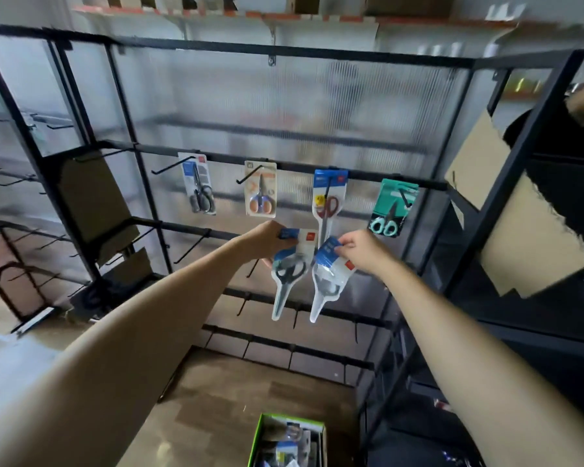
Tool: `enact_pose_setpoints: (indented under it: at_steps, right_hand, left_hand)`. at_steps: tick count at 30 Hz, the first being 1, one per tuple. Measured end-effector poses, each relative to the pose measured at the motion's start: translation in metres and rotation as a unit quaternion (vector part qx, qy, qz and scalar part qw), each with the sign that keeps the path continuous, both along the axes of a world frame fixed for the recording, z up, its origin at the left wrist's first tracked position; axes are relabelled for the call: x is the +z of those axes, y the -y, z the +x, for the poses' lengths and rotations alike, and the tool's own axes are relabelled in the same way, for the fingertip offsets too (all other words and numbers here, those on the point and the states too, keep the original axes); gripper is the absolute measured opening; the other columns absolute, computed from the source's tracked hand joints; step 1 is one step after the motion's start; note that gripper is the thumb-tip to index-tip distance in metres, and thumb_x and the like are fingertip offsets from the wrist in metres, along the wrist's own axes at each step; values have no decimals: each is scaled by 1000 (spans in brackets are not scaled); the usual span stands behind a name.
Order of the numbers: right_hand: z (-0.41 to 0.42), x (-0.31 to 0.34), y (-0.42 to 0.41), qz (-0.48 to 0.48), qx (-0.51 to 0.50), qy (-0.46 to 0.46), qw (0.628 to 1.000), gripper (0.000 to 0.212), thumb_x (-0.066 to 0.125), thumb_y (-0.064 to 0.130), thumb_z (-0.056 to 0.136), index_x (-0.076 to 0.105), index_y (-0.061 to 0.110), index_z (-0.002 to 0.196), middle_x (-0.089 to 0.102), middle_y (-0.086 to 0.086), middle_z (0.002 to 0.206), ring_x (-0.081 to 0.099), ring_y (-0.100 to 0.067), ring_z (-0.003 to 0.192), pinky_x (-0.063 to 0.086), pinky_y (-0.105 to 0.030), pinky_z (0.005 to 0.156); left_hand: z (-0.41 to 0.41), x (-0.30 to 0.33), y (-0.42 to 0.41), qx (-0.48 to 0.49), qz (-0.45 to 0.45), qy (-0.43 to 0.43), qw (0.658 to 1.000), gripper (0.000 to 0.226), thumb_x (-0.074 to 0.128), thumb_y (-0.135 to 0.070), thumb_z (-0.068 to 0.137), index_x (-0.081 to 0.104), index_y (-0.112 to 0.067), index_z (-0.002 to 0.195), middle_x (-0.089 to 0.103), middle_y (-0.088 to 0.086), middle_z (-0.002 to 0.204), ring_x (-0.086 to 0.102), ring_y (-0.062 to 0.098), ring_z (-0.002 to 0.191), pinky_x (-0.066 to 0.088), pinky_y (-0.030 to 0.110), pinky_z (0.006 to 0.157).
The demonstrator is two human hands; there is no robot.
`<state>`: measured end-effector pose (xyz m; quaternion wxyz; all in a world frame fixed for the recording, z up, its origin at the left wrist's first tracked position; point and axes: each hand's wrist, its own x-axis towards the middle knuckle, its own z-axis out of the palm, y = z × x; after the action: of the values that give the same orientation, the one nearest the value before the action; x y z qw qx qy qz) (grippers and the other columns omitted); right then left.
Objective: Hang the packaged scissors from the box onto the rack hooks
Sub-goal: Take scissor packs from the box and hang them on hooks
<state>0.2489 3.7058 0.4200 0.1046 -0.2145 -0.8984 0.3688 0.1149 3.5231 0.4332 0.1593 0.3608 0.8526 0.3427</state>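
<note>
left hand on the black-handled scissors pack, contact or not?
Touching. The head view shows the left hand with fingers curled over the blue card top of the black-handled scissors pack, no gap between them.

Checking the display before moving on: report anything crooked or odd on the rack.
The teal-handled scissors pack hangs tilted at the row's right end, while the other three hang roughly straight. Nothing looks damaged.

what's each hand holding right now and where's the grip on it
The left hand holds one scissors pack by its top card. The right hand pinches a second scissors pack, also at its top card.
</note>
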Motion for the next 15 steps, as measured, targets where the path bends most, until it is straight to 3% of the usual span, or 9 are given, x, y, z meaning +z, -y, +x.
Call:
enact_pose_setpoints:
  at_steps: [2,5,7,11,15]
  right_hand:
    - [-3,7,-1,-21,35,3,999,10,62,5,93,69,7,99,73,-14,99,70,-30,92,56,-45,82]
    - [-3,18,-1,-26,53,-7,998,10,65,7,91,70,11,99,75,-6,97,71,-26,93,57,-50,85]
    - [-4,25,-2,-26,49,-28,998,10,66,9,91,70,15,97,75,-5,98,71,-24,92,58,-47,84]
    - [-5,40,-2,0,23,-73,997,21,61,7,92,68,13,111,72,-5,108,66,-17,90,52,-31,74]
    - [-7,46,-2,18,3,-113,993,27,61,10,94,68,15,119,71,-3,113,64,-16,101,50,-29,77]
  left_hand:
    - [-2,9,3,-9,13,-15,1000,17,62,-18,94,62,-9,108,63,6,89,63,19,71,55,25,60]
    - [-5,20,5,-20,48,-28,998,31,63,-13,92,60,-13,123,58,3,102,63,21,86,56,24,67]
    - [-6,23,6,-21,46,-56,997,33,64,-13,92,61,-12,125,52,-1,99,59,20,85,56,25,70]
    - [-12,27,3,0,38,-95,995,28,63,-16,91,66,-16,119,57,11,108,58,33,100,52,36,85]
    - [-14,35,1,17,55,-76,995,30,61,-11,92,65,-10,122,58,13,106,60,31,94,54,36,80]
